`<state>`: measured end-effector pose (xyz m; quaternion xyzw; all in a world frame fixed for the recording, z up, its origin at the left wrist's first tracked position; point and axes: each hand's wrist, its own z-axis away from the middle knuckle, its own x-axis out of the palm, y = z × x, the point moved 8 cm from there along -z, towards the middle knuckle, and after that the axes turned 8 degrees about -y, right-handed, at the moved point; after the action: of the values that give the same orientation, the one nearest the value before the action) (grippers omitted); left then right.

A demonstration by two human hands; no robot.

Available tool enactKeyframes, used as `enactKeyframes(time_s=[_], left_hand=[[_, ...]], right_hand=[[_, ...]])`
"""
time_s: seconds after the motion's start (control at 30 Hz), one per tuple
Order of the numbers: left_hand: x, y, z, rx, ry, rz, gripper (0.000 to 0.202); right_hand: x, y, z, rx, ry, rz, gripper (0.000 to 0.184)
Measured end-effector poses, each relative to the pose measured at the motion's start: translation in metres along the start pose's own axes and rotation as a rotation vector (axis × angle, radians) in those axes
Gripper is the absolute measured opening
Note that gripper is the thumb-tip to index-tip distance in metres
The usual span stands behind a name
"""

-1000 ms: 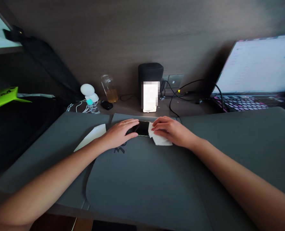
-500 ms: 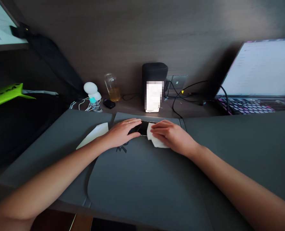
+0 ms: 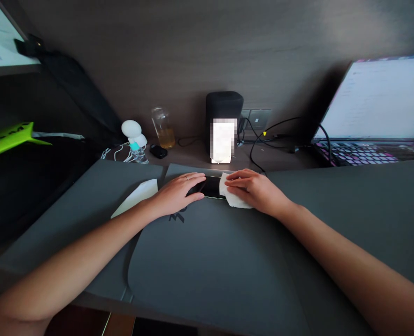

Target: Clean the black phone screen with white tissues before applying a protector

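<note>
A dark phone [image 3: 212, 187] lies flat on the grey desk mat [image 3: 210, 261] near its far edge. My left hand [image 3: 177, 192] grips the phone's left end, thumb on the near edge and fingers over the far edge. My right hand [image 3: 258, 190] presses a white wipe [image 3: 231, 195] onto the phone's right end with fingers held together. Most of the wipe is hidden under that hand. A white paper wrapper [image 3: 137, 197] lies on the mat just left of my left wrist.
A black cylinder speaker [image 3: 224, 119] stands behind the phone, with a glass bottle [image 3: 162, 127], a white mushroom-shaped lamp [image 3: 133, 133], a small black object [image 3: 158, 150] and cables [image 3: 263, 140] around it. An open laptop [image 3: 378, 116] sits at the right. A green object [image 3: 7, 137] lies at the left.
My right hand slid the wipe left over the phone, then back to the right and slightly away from me. My left hand stayed on the phone.
</note>
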<state>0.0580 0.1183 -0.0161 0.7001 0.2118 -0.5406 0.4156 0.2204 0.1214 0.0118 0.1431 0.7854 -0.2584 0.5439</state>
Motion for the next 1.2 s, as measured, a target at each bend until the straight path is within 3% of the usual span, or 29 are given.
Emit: enactKeyframes(time_s=[0.17, 0.3, 0.5, 0.67, 0.83, 1.2], left_hand=[[0.001, -0.002, 0.0, -0.008, 0.005, 0.026, 0.045], [0.002, -0.003, 0.001, -0.025, 0.003, 0.041, 0.045], [0.003, -0.009, 0.002, -0.072, 0.018, 0.074, 0.055], [0.004, -0.01, 0.002, -0.071, 0.009, 0.086, 0.054], [0.004, -0.01, 0.003, -0.081, 0.0, 0.083, 0.055], [0.004, -0.011, 0.003, -0.081, -0.011, 0.065, 0.055]], right_hand=[[0.003, -0.003, 0.001, -0.076, -0.05, -0.041, 0.023], [-0.003, 0.006, 0.004, -0.013, -0.007, -0.013, 0.023], [0.004, -0.01, 0.001, -0.089, -0.071, -0.031, 0.026], [-0.002, 0.002, 0.002, -0.032, -0.054, -0.03, 0.025], [-0.003, 0.007, 0.011, -0.091, -0.149, -0.075, 0.025], [-0.003, 0.011, 0.01, -0.094, -0.132, -0.114, 0.023]])
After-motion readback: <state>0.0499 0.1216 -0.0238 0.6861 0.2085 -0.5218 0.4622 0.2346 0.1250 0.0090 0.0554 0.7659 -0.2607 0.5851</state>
